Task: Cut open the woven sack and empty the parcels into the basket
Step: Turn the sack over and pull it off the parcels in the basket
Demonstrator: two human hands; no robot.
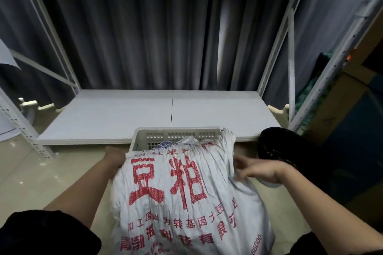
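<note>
The woven sack [182, 198] is tipped mouth-first into the white basket [176, 133] below the shelf [124, 113]. It is gripped at its right edge by the right hand [259, 168]; the left hand [114, 156] is half hidden behind its left edge, grasp not discernible.

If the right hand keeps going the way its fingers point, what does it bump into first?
The right hand points leftward across the picture, straight at the woven sack. Its fingertips already seem to touch the sack's crumpled right edge, so it would probably meet that cloth first, though blur hides the exact contact.
</note>
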